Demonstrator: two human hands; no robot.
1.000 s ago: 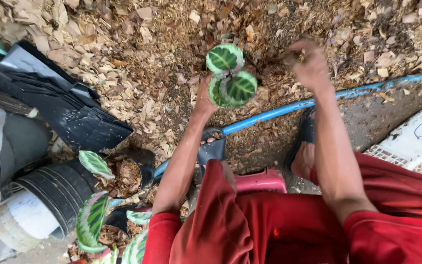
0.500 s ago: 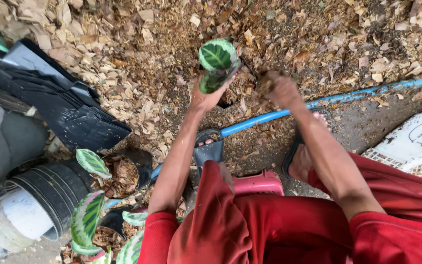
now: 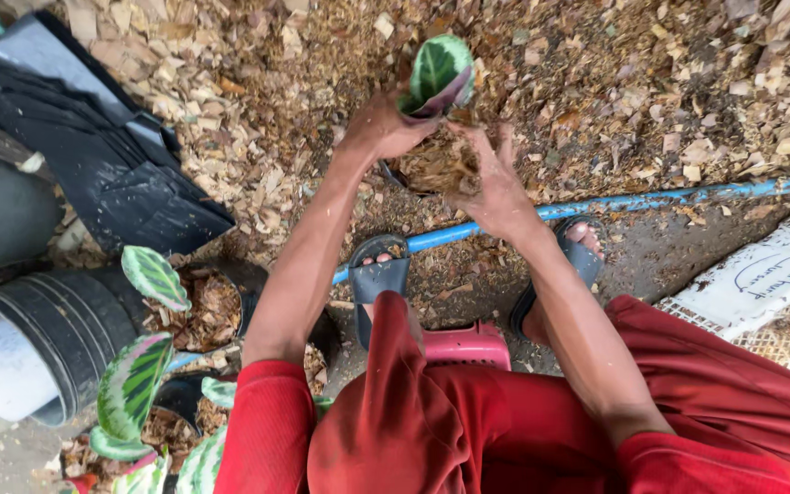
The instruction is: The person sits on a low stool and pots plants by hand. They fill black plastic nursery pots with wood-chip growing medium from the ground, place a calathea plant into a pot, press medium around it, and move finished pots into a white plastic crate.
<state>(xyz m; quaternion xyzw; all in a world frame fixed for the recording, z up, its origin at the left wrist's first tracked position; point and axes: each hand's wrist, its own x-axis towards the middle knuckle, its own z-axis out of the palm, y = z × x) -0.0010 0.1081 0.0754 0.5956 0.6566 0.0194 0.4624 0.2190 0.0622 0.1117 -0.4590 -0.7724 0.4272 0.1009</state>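
Heads up: you've got that little plant [image 3: 439,71] up near the top middle of the frame, sitting in a small black pot [image 3: 393,174] that's mostly hidden behind your hands. Your left hand [image 3: 381,128] is wrapped around the pot's side just under the leaves, fingers closed on it. Your right hand [image 3: 496,187] is cupped and half curled against the brown potting mix [image 3: 436,163], pressing it in rather than gripping anything.

Biggest risk, I'd say, is the mix spilling over the rim, since it's heaped loose and the pot looks tilted toward you. Pushing hard with that right hand could also snap the stem or bend the striped leaf. And the pot is held in the air over the wood-chip ground [image 3: 651,82], so a slip of the left hand drops the lot near the blue pipe [image 3: 651,199].
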